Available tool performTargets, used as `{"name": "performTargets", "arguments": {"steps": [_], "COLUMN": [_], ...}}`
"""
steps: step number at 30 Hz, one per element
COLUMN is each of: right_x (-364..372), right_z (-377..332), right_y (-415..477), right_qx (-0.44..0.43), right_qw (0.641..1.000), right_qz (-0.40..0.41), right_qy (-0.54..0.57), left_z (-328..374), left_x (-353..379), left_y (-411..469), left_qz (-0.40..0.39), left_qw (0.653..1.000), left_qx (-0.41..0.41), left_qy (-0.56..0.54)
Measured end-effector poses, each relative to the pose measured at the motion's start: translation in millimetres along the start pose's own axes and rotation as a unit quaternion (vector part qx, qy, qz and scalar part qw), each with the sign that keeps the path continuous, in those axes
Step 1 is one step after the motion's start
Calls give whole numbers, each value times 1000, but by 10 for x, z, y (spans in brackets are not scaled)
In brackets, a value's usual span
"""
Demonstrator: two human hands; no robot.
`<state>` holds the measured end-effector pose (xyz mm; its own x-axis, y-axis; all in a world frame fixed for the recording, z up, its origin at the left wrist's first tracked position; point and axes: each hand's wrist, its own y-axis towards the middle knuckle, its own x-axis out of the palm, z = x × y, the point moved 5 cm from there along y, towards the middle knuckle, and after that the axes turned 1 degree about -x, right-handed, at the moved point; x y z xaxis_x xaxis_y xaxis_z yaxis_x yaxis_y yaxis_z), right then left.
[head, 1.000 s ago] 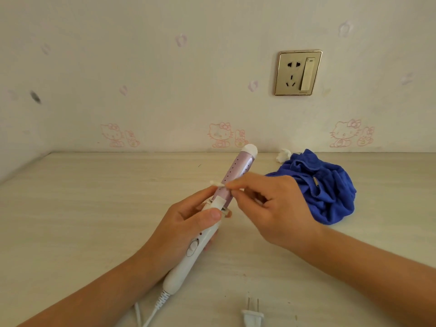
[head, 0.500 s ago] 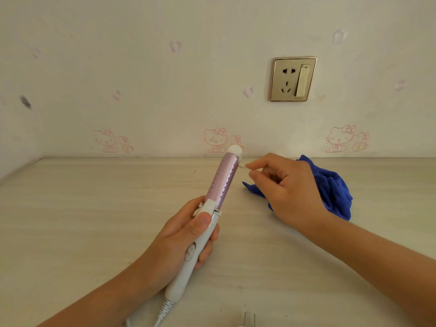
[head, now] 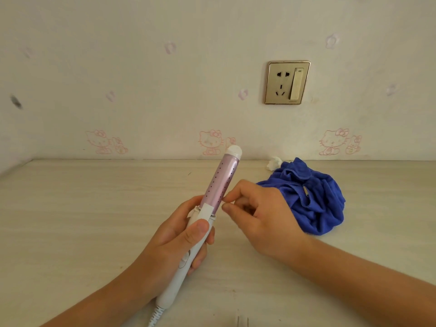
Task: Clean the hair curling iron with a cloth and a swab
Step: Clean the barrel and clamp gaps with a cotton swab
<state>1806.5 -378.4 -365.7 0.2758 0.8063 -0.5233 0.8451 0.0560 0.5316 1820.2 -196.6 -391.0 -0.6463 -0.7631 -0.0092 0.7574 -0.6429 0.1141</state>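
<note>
My left hand (head: 179, 234) grips the white handle of the curling iron (head: 218, 185), which points up and away, its pink dotted barrel ending in a white tip. My right hand (head: 257, 215) is pinched at the lower right side of the barrel, just above the white collar. A small white swab (head: 227, 203) shows between thumb and forefinger, mostly hidden by the fingers. The crumpled blue cloth (head: 316, 199) lies on the table right behind my right hand, untouched.
The pale wooden table (head: 82, 208) meets a wall with cartoon cat stickers. A gold wall socket (head: 286, 82) sits above the cloth. A small white wad (head: 273, 162) lies at the wall by the cloth. The iron's plug prongs (head: 243, 321) show at the bottom edge.
My right hand went from the barrel's base up to its tip, then came back down to the base. The iron stayed in my left hand, tilting slightly.
</note>
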Motion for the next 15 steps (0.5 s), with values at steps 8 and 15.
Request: {"name": "performTargets", "arguments": {"steps": [8,15], "right_x": [-231,-395], "right_z": [134,163], "right_y": [121,208], "right_qx": [11,71], "right_qw": [995,988], "right_qz": [80,140], "right_qy": [-55,12], "left_z": [-20,-49], "left_x": [-34,-13], "left_y": [37,-3], "left_qz": [59,56], "left_qw": [995,995], "left_qx": [-64,-71], "left_qy": [43,49]}}
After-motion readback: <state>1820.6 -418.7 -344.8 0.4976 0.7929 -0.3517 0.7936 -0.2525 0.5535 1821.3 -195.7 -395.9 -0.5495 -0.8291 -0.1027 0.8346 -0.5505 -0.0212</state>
